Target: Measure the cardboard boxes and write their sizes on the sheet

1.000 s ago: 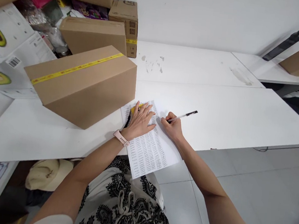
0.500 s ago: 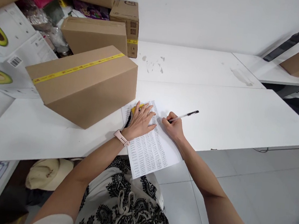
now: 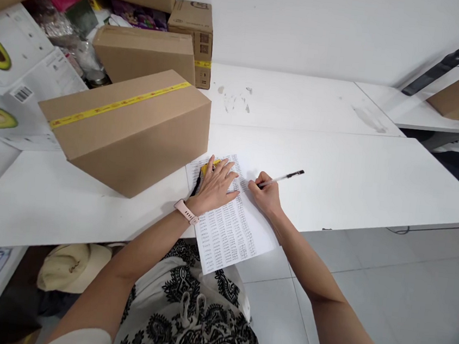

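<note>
My left hand (image 3: 215, 186) lies with fingers spread on a sheet of paper (image 3: 228, 237) covered in columns of handwriting. Partly under its fingers is a small yellow object (image 3: 205, 168) with a black strap; its kind is mostly hidden. A pen (image 3: 282, 178) with a clear barrel and black end is gripped in my right hand (image 3: 266, 193), its tip down at the sheet's right side. The sheet's near edge hangs past the table edge.
A taped cardboard box (image 3: 135, 134) stands close to the left of the paper on the white table (image 3: 336, 172). More boxes (image 3: 143, 53) are behind it. A dark bottle (image 3: 434, 71) stands at the far right. A cap (image 3: 74, 267) sits below the table.
Almost nothing differs. Both hands stay in place, with the pen still at the paper; the view has shifted very slightly.
</note>
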{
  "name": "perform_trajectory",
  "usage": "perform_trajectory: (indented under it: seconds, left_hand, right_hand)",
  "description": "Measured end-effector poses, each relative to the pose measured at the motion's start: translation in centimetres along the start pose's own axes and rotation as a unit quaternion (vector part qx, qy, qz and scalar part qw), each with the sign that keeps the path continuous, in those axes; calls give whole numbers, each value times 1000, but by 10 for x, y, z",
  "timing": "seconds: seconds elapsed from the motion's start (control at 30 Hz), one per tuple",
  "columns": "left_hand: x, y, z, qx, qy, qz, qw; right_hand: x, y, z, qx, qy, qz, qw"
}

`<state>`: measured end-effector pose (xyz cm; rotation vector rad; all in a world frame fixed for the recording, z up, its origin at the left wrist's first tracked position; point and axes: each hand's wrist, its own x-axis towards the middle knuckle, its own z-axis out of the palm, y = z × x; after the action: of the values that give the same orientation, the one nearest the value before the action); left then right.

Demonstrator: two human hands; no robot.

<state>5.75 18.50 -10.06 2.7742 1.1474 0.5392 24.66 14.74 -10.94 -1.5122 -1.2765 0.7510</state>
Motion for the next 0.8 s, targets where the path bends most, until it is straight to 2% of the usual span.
perform_trajectory:
  seconds: [0.5, 0.8]
  left_hand:
    - [1, 1, -1, -4, -4, -1, 1000]
    - [0, 0, 0, -4, 5, 1, 1000]
  right_hand:
    - [0, -3, 0, -2, -9, 8, 1000]
    - [0, -2, -1, 0, 8, 8, 1000]
